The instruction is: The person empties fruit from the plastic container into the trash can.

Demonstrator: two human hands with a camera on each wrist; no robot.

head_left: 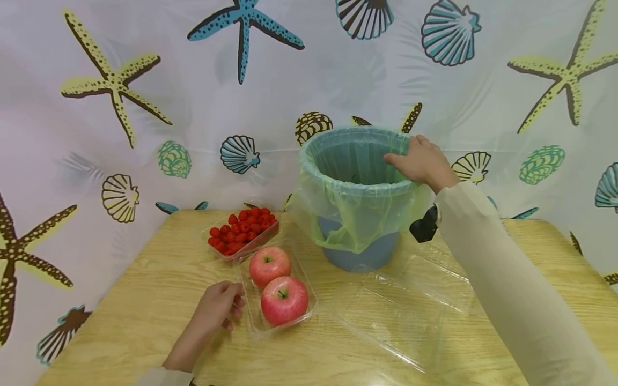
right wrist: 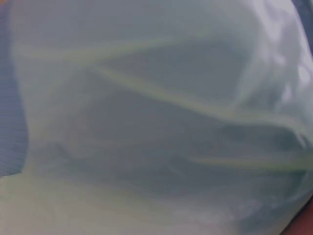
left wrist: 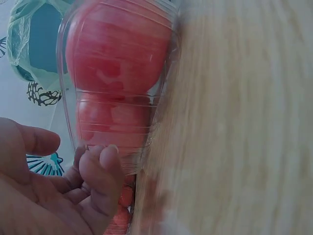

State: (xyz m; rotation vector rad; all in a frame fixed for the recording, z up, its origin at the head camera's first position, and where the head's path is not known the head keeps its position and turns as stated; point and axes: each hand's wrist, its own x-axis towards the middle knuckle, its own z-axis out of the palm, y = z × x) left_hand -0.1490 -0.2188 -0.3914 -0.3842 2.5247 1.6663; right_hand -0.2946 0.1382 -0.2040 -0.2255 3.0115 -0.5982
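A blue bin stands at the back of the table, lined with a thin green bag folded over its rim. My right hand grips the bin's right rim, thumb on the inner side; the right wrist view shows mostly the blurred bag. Beside the left side of a clear plastic tray is my left hand, fingers loosely curled and holding nothing. Two red apples sit in that tray. In the left wrist view the fingers of the left hand are close to the tray's wall.
Behind the apples is a clear punnet of raspberries. Clear plastic containers lie on the wooden table in front of and right of the bin. A white curtain with starfish and shells hangs behind.
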